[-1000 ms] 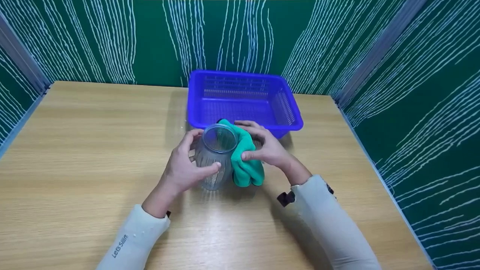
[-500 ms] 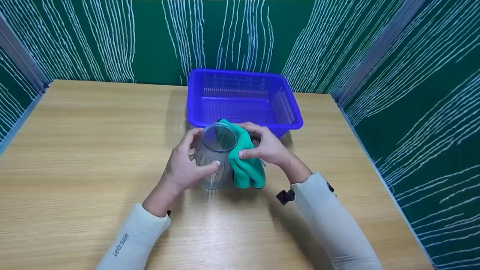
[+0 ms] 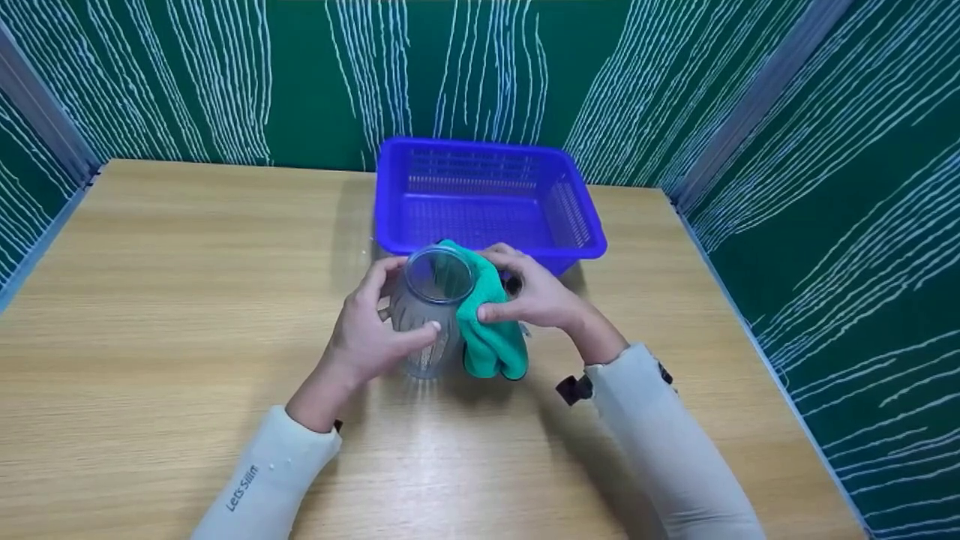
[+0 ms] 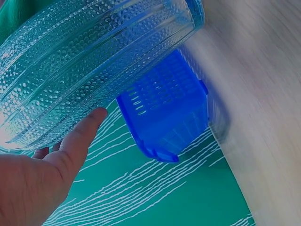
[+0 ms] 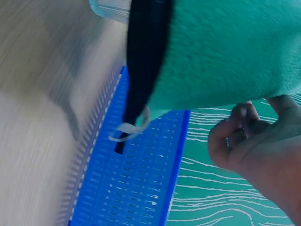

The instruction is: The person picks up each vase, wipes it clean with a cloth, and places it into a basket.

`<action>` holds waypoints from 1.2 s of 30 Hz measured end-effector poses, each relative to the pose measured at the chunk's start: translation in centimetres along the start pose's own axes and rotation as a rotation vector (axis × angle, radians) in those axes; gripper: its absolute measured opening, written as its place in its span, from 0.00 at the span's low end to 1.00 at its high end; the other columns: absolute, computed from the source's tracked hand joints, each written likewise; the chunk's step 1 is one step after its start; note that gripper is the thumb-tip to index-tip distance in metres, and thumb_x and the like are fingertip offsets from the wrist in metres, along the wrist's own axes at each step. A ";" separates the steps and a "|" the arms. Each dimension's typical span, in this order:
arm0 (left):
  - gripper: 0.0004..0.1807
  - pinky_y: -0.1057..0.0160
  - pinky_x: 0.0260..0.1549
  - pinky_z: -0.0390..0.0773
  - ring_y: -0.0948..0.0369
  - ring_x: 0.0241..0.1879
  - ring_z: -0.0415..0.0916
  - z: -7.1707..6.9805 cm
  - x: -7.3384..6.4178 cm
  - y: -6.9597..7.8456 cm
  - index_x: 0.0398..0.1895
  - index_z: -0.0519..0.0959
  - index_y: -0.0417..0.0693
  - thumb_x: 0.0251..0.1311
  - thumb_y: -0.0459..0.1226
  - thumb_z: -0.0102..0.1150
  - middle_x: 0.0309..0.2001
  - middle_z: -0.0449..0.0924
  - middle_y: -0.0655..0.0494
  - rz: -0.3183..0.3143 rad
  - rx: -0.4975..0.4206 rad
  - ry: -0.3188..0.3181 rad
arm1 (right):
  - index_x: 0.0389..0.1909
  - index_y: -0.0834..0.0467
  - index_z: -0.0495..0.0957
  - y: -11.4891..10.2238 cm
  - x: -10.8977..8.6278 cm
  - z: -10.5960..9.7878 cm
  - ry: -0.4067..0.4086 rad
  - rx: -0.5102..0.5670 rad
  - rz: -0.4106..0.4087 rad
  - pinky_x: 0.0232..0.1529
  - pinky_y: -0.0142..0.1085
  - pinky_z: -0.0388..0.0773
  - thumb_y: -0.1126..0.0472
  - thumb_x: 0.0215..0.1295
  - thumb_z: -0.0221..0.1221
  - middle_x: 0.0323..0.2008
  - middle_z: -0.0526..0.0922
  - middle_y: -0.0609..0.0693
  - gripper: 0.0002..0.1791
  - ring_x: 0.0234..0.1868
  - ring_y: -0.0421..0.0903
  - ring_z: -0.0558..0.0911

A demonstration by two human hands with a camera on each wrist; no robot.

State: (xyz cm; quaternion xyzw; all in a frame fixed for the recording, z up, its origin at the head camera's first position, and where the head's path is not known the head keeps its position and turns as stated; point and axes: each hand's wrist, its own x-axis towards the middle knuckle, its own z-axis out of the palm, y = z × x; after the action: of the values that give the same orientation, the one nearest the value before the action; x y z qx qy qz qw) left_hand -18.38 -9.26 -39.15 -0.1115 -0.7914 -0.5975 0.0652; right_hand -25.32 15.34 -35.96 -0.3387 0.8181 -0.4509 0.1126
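A clear glass jar (image 3: 421, 311) stands nearly upright, its round mouth facing up. My left hand (image 3: 364, 334) grips it from the left, thumb across the front and fingers behind. The left wrist view shows the jar's bumpy, ribbed glass (image 4: 80, 80) close above the hand (image 4: 51, 174). Against the jar's right side lies a green cloth (image 3: 493, 341) with dark edging, folded in my right hand (image 3: 544, 300). That hand's thumb presses the near face of the cloth, with the other fingers bent behind it. A pale loop (image 5: 136, 129) hangs at the cloth's dark edge.
Just behind the hands is a blue plastic basket (image 3: 480, 214) with slotted walls, and its front rim comes close to the cloth and jar. All this stands on a wooden table (image 3: 187, 300). Green walls (image 3: 315, 90) with white streaks enclose the back and sides.
The right hand and cloth have shifted slightly left and down along the jar's side. Left hand and jar have stayed in place.
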 end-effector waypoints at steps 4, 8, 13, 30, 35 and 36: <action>0.41 0.51 0.58 0.75 0.59 0.59 0.70 0.0 0.0 -0.1 0.63 0.65 0.57 0.43 0.43 0.74 0.58 0.73 0.54 -0.001 -0.002 0.007 | 0.66 0.52 0.70 0.0 0.1 -0.2 -0.040 -0.016 -0.053 0.56 0.46 0.69 0.36 0.44 0.70 0.53 0.76 0.51 0.47 0.54 0.47 0.70; 0.41 0.50 0.58 0.74 0.59 0.59 0.70 0.0 0.0 -0.1 0.63 0.65 0.58 0.44 0.44 0.73 0.59 0.73 0.54 -0.009 0.000 0.005 | 0.66 0.54 0.70 0.0 0.2 -0.1 -0.049 -0.022 -0.056 0.59 0.49 0.69 0.35 0.42 0.71 0.54 0.76 0.50 0.49 0.56 0.46 0.71; 0.41 0.49 0.58 0.74 0.59 0.60 0.70 0.0 0.0 -0.2 0.63 0.64 0.59 0.43 0.44 0.73 0.59 0.73 0.55 -0.010 -0.001 0.005 | 0.63 0.52 0.72 0.0 0.2 0.1 -0.034 0.002 -0.005 0.63 0.51 0.67 0.38 0.44 0.71 0.55 0.75 0.49 0.44 0.58 0.47 0.72; 0.41 0.49 0.58 0.75 0.59 0.60 0.70 0.2 0.0 -0.2 0.64 0.64 0.61 0.43 0.45 0.73 0.59 0.73 0.57 -0.009 0.026 0.015 | 0.62 0.51 0.73 0.6 0.2 0.5 0.012 0.042 0.003 0.62 0.49 0.69 0.38 0.36 0.75 0.57 0.72 0.50 0.48 0.59 0.48 0.69; 0.40 0.49 0.57 0.75 0.60 0.58 0.72 0.3 -0.1 -0.2 0.63 0.65 0.60 0.43 0.44 0.73 0.56 0.75 0.55 0.012 0.018 0.024 | 0.63 0.50 0.73 0.6 0.0 0.7 0.030 -0.034 0.024 0.65 0.52 0.64 0.37 0.32 0.76 0.60 0.70 0.50 0.51 0.63 0.49 0.65; 0.40 0.49 0.57 0.75 0.60 0.58 0.71 0.3 -0.1 -0.2 0.63 0.65 0.60 0.43 0.44 0.73 0.57 0.75 0.56 0.011 0.021 0.025 | 0.63 0.50 0.73 0.6 0.0 0.7 0.033 -0.045 0.029 0.66 0.52 0.63 0.37 0.32 0.76 0.61 0.70 0.49 0.51 0.63 0.49 0.65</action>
State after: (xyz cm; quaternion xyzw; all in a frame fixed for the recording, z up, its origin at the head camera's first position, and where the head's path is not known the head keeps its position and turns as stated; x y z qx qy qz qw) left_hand -18.36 -9.05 -39.45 -0.1076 -0.7962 -0.5901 0.0793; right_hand -25.28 15.15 -36.85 -0.3218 0.8346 -0.4362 0.0978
